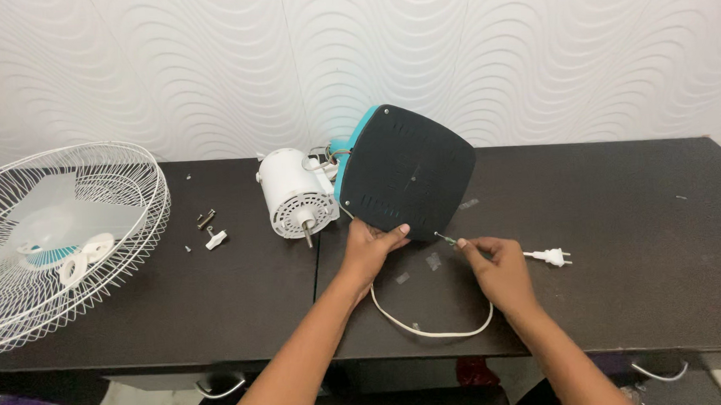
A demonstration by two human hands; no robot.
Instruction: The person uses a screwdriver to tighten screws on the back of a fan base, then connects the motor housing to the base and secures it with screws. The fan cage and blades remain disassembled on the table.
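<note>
My left hand point(368, 249) curls around the tipped fan base's point(408, 174) lower edge, my right hand point(499, 265) pinches a thin screwdriver point(447, 238), its handle hidden inside my fingers.

I see a white wire guard point(62, 240) at the counter's point(638, 239) left edge, blades point(53, 216) inside it. Small clips point(210, 229) lie beside it. A wavy white wall point(532, 49) runs behind.

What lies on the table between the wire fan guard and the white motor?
In the head view, a small dark clip, a white plastic piece and tiny screws.
</note>
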